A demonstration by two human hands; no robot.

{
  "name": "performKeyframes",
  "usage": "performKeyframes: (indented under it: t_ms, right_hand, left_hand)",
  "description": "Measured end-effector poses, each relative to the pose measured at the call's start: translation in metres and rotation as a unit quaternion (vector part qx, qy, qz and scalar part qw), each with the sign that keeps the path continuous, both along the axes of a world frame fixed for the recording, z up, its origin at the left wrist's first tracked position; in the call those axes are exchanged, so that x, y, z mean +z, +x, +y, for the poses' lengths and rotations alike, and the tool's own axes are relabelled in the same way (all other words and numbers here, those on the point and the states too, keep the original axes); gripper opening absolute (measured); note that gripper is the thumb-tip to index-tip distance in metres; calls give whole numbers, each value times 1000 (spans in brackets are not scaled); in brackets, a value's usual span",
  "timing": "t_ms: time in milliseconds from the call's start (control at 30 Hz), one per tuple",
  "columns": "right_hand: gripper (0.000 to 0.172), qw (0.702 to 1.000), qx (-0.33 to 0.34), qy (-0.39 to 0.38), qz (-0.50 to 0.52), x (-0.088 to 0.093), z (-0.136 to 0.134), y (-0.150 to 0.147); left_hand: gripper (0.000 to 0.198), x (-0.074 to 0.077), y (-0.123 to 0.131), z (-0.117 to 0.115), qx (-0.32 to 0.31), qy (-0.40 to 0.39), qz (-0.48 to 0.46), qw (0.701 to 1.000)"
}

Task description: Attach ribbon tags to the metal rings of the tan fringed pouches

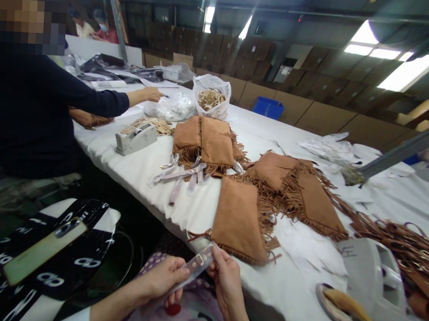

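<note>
Between my two hands is a buckled strap in a clear plastic sleeve (197, 266). My left hand (167, 275) is closed around its lower part, thumb on top. My right hand (226, 271) pinches the upper end between thumb and fingers. Below my left fingers shows a small red round thing (172, 309) that I cannot make out. Just beyond my hands, a tan suede fringed bag (238, 217) lies flat on the table's near edge, its zip pull hanging toward me. Several more sleeved straps (181, 175) lie loose by another fringed bag (215, 141).
Tape dispensers stand at left (136, 138) and right (372, 274), with a tape roll (332, 303) beside the right one. Brown straps (407, 257) are heaped far right. A co-worker's arm (106, 99) reaches over the table. A phone (46, 250) rests on a stool (98, 240).
</note>
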State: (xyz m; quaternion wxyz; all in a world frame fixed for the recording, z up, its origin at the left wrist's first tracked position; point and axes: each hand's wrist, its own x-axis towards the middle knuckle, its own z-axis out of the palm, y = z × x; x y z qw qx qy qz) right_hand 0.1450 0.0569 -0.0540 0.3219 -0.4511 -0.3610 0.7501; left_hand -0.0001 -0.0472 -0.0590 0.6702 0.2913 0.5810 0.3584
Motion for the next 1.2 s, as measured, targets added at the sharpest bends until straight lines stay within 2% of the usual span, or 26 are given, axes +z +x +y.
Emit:
performKeyframes:
  t_ms: [200,300,400,500,600,733,867,1000,1200]
  right_hand:
    - [45,998,-18,45,-41,-13,1,-3]
    - [48,993,1,75,-87,-14,3,-1]
    - [51,990,16,89,-112,-9,5,1]
    - [52,988,-7,98,-122,-4,5,3]
    - [56,986,-46,98,-127,-2,2,4]
    - [61,984,-64,93,-134,-5,-2,6]
    - [55,986,-51,93,-132,-6,2,8]
    - [46,976,-32,132,-170,-3,12,11]
    - [42,951,-25,206,-228,4,19,11]
  left_hand:
    - [53,-8,-4,1,2,8,4,1000]
    - [53,1,3,12,49,38,-37,997]
    - [54,15,12,34,105,72,-70,989]
    - [51,21,17,55,131,75,-90,984]
    - [50,15,16,65,123,68,-84,986]
    - [50,9,13,65,105,68,-68,990]
    - [48,15,14,65,87,67,-68,992]
    - [36,21,18,69,63,88,-88,990]
    - [25,18,25,80,106,50,-37,992]
